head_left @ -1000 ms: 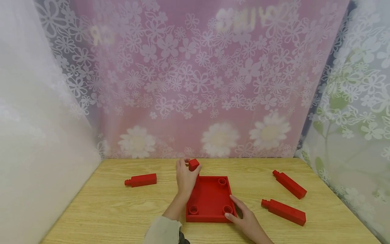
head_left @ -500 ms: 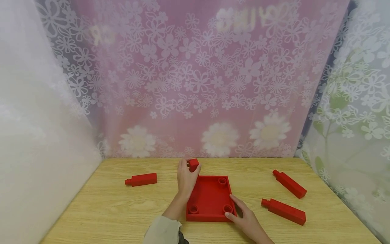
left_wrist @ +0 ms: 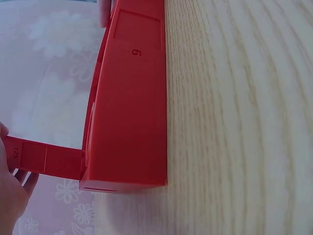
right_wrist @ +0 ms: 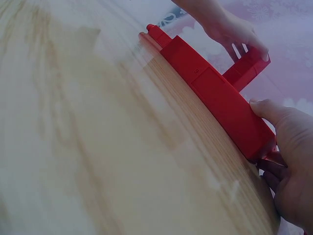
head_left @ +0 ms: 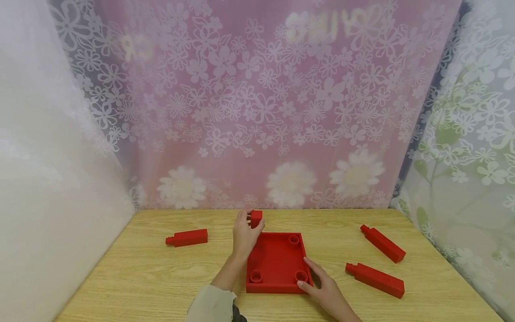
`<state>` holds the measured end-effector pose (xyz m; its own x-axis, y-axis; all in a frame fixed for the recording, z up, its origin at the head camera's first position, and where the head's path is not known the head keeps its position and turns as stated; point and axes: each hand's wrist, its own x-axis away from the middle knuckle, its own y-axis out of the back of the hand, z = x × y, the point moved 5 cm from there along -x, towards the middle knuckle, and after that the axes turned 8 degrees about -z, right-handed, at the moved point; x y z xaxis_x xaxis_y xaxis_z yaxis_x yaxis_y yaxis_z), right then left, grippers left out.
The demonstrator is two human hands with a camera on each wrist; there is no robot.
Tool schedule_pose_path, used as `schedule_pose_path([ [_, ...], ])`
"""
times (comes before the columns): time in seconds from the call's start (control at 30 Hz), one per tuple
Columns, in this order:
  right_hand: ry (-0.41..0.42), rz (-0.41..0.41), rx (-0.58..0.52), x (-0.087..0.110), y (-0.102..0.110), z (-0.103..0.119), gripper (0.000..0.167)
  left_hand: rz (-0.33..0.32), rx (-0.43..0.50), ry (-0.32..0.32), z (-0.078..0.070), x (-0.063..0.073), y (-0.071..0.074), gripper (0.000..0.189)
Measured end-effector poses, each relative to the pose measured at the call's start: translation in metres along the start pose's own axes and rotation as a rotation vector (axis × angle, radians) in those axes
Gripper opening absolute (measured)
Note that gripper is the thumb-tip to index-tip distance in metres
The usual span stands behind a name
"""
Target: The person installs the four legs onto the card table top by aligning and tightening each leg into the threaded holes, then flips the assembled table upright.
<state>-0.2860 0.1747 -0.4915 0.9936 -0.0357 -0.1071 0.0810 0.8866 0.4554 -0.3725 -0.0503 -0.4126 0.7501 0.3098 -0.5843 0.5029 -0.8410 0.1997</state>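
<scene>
A red square tabletop (head_left: 277, 288) lies upside down on the wooden table, its raised rim up and round sockets inside its corners. At its far left corner stands a red square table leg (head_left: 256, 219), upright; its lower end is hidden behind the hand. The left hand (head_left: 244, 239) holds that leg near its top, thumb on one side and fingers on the other. In the left wrist view the leg (left_wrist: 58, 159) meets the tabletop's rim side and bears small raised or cut digits. The right hand (head_left: 327, 293) grips the tabletop's near right corner, thumb over the rim.
One loose red leg (head_left: 189, 237) with a threaded end lies to the left. Two more, an upper leg (head_left: 382, 243) and a lower leg (head_left: 376, 280), lie to the right. A flowered pink curtain (head_left: 261, 112) hangs behind the table's far edge.
The leg in the left hand has turned slightly, its top face now squarer to the view, and the left wrist and sleeve have shifted a little left. The right hand stays in place.
</scene>
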Motion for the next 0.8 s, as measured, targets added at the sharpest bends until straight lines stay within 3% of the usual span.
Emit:
schedule_pose_path([
  [0.23, 0.006, -0.003, 0.008, -0.0001, 0.0003, 0.0002, 0.073, 0.024, 0.020, 0.032, 0.0002, -0.0014, 0.0005, 0.039],
  [0.8, 0.008, -0.001, -0.013, 0.0006, 0.0009, 0.0003, 0.071, 0.064, -0.008, -0.019, 0.0060, -0.0041, 0.0016, 0.039],
])
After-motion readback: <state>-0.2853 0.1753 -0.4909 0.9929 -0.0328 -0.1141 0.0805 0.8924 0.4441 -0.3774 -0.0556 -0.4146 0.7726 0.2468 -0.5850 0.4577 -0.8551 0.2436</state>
